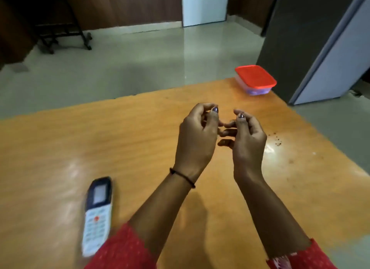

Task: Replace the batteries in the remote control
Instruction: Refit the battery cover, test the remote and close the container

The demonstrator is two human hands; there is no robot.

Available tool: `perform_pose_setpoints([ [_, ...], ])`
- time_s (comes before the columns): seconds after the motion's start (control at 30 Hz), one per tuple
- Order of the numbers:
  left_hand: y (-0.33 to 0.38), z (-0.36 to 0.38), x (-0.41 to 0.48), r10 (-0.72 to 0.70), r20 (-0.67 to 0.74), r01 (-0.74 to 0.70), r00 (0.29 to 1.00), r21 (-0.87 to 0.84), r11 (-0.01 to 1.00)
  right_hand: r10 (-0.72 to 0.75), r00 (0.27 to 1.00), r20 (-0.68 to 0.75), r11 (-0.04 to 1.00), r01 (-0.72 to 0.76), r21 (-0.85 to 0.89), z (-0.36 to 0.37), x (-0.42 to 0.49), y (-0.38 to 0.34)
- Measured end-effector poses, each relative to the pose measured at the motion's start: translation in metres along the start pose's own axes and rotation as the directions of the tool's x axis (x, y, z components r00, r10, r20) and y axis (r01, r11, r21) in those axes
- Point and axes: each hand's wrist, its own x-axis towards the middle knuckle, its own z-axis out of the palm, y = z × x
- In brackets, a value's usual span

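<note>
A white remote control (98, 216) with a dark top and a small screen lies face up on the wooden table (60, 148), near the front left. My left hand (197, 136) and my right hand (247, 136) hover above the middle of the table, well right of the remote. Both are loosely curled, fingertips facing each other and almost touching. I see nothing held in either hand. No batteries are in view.
A clear plastic box with a red lid (255, 79) stands at the table's far right corner. Dark crumbs (277, 140) lie right of my right hand. Beyond the table are a tiled floor, a dark cabinet (300, 38) and a black rack (60, 28).
</note>
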Motion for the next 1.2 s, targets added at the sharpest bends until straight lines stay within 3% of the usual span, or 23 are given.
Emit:
perform_pose_setpoints([
  [0.13, -0.007, -0.091, -0.111, -0.065, -0.183, 0.065, 0.981, -0.007, 0.998, 0.125, 0.977, 0.174, 0.992, -0.120, -0.036, 0.011, -0.112, 0.009],
  [0.23, -0.032, -0.139, -0.169, -0.222, -0.314, 0.233, 0.923, 0.000, 0.972, 0.227, 0.933, 0.281, 0.970, -0.189, -0.154, 0.019, -0.170, 0.028],
  [0.33, -0.060, -0.168, -0.203, -0.427, -0.319, 0.424, 0.846, -0.084, 0.902, 0.297, 0.882, 0.367, 0.928, -0.176, -0.328, 0.033, -0.207, 0.051],
  [0.43, -0.075, -0.185, -0.210, -0.533, -0.322, 0.481, 0.782, -0.231, 0.845, 0.339, 0.852, 0.400, 0.879, -0.134, -0.458, 0.058, -0.225, 0.070],
  [0.53, -0.079, -0.198, -0.196, -0.567, -0.321, 0.508, 0.758, -0.255, 0.823, 0.377, 0.832, 0.407, 0.832, -0.111, -0.544, 0.084, -0.225, 0.081],
  [0.67, -0.094, -0.200, -0.171, -0.611, -0.193, 0.544, 0.768, -0.309, 0.780, 0.375, 0.817, 0.438, 0.828, -0.082, -0.555, 0.108, -0.213, 0.090],
  [1.0, -0.108, -0.182, -0.078, -0.570, -0.140, 0.493, 0.810, -0.365, 0.790, 0.266, 0.874, 0.407, 0.834, 0.003, -0.552, 0.148, -0.124, 0.085],
  [1.2, -0.118, -0.175, -0.071, -0.537, -0.122, 0.460, 0.835, -0.383, 0.801, 0.296, 0.883, 0.363, 0.843, -0.063, -0.534, 0.151, -0.112, 0.091],
])
